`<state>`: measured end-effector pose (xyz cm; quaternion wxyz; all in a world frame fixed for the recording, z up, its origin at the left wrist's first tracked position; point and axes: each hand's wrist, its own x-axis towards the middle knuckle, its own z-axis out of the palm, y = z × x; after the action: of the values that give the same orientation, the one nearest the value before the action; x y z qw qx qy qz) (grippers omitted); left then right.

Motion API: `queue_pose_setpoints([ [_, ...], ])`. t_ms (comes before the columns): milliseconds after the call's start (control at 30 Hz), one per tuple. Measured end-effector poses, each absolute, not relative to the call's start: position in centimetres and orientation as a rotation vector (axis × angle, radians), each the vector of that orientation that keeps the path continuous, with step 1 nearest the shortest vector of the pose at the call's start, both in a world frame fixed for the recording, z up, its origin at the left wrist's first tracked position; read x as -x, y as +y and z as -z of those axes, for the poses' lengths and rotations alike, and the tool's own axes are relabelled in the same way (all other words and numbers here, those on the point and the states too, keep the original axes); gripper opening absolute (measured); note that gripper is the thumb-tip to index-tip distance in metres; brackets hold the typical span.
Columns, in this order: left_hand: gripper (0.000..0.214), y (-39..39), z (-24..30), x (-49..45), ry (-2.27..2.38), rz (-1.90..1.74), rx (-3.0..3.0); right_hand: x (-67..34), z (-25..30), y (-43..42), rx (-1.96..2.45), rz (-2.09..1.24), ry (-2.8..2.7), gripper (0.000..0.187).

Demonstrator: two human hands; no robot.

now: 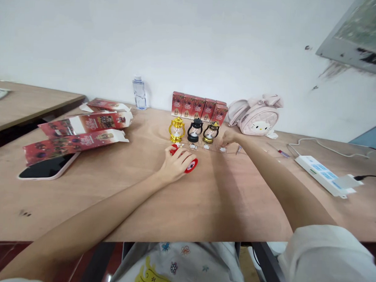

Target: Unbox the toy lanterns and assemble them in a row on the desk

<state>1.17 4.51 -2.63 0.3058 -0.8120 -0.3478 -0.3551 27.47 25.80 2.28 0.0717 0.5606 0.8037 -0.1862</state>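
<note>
My left hand (175, 163) is wrapped around a small red lantern (191, 166) lying on its side, its round base facing me. Beyond it stand three small lanterns upright in a row: a gold lantern (177, 130), a black lantern (195, 130) and a bronze lantern (211, 132). My right hand (230, 138) is to the right of the bronze one, low over the table, its fingers closed together. Whatever they may hold is too small to make out. Just below the fingers lies a small whitish piece (223, 150), with similar pieces (194, 147) in line to its left.
Several red boxes (198, 107) stand against the wall. At left, opened red cartons (73, 143) partly cover a phone (48, 167); a clear bottle (139, 93) stands behind. On the right are a pink bag (259, 119), a screwdriver (283, 153) and a power strip (324, 174) with cables.
</note>
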Motion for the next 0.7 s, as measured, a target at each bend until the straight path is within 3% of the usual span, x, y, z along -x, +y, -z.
queue_pose_setpoints([
  [700,0.02,4.6,3.0,-0.9,-0.91,0.878,2.178,-26.2,-3.7,23.8,-1.822,0.998,2.304,0.021],
])
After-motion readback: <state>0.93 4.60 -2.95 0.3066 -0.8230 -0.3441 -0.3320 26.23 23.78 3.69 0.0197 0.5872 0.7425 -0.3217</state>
